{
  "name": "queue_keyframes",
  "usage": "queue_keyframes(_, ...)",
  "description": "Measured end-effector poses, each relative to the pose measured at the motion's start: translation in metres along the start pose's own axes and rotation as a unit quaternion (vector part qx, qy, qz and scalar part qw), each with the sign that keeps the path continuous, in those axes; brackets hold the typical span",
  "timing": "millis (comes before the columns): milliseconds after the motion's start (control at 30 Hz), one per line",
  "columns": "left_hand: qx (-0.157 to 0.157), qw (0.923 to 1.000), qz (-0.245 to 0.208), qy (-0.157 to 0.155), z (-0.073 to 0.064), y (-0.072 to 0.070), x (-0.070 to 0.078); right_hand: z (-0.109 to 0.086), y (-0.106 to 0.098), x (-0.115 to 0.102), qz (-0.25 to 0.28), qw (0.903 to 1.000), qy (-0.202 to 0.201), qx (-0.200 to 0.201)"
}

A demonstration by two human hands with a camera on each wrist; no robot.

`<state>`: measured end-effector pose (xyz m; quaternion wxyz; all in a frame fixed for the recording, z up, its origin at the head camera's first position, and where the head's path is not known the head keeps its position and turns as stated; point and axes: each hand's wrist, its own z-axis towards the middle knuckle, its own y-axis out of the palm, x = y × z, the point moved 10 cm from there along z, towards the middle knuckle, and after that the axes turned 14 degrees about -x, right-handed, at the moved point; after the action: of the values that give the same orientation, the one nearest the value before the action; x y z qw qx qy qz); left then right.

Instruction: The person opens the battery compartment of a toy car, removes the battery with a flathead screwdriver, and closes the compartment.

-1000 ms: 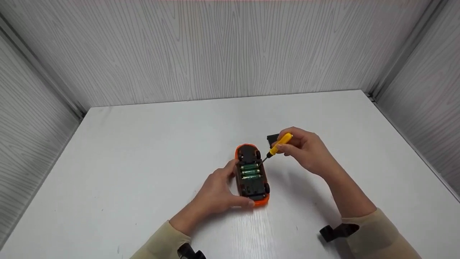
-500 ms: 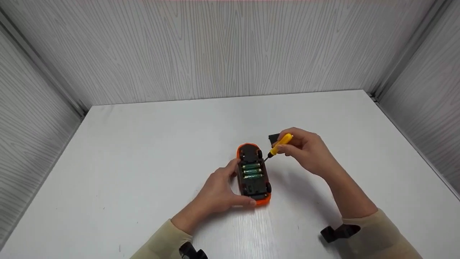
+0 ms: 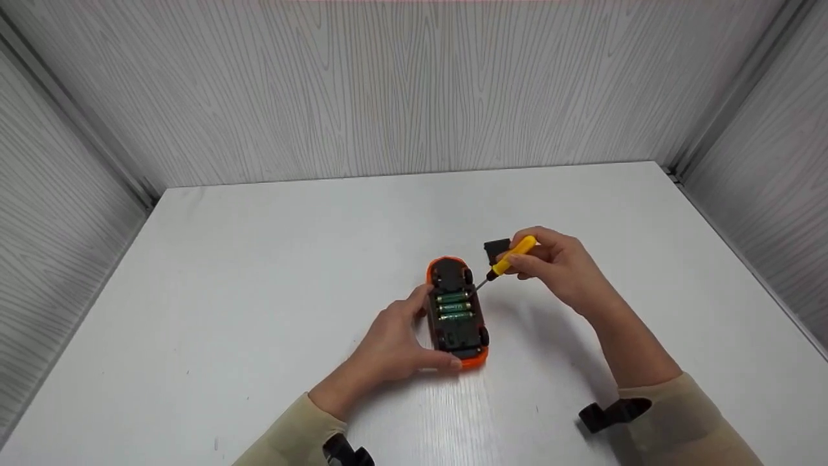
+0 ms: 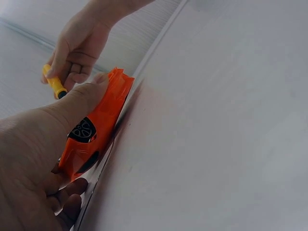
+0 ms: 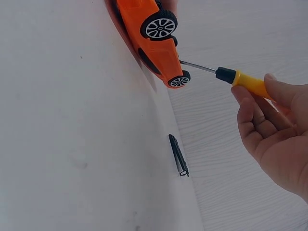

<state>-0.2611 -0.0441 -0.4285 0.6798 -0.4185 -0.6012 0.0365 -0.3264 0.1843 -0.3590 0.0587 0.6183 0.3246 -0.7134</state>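
Note:
An orange toy car [image 3: 458,336] lies upside down on the white table, its black underside up. Several green batteries [image 3: 455,307] sit side by side in its battery compartment. My left hand [image 3: 394,343] grips the car from the left, thumb at the near end and fingers along the far side, as the left wrist view [image 4: 103,118] also shows. My right hand [image 3: 563,268] pinches the yellow handle of a screwdriver [image 3: 515,255]. The screwdriver's tip reaches down to the compartment's right edge by the topmost battery. In the right wrist view the shaft [image 5: 197,66] meets the car's underside.
A black battery cover [image 3: 497,248] lies on the table [image 3: 291,272] just beyond the car, partly behind my right hand. Pale wood-grain panels [image 3: 414,90] enclose the table at the back and on both sides. Black wrist mounts [image 3: 614,414] sit on the beige sleeves.
My right hand has shifted slightly right and up with the screwdriver, which leans lower, and more of the black cover shows. My left hand keeps its hold on the car.

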Motion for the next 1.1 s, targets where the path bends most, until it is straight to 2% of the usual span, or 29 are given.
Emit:
queue_keyframes(300, 0.002, 1.0, 0.001, 0.004, 0.0, 0.001, 0.0, 0.001, -0.002, 0.009, 0.033, 0.9994, 0.005, 0.001)
queue_keyframes(600, -0.001, 1.0, -0.006, 0.0, 0.001, 0.001, -0.001, 0.002, -0.006, 0.019, 0.056, 0.998, 0.029, 0.002)
queue_keyframes(1100, -0.004, 0.9999, -0.007, -0.01, 0.001, 0.002, -0.002, 0.001, -0.006, 0.014, 0.055, 0.9983, 0.017, -0.004)
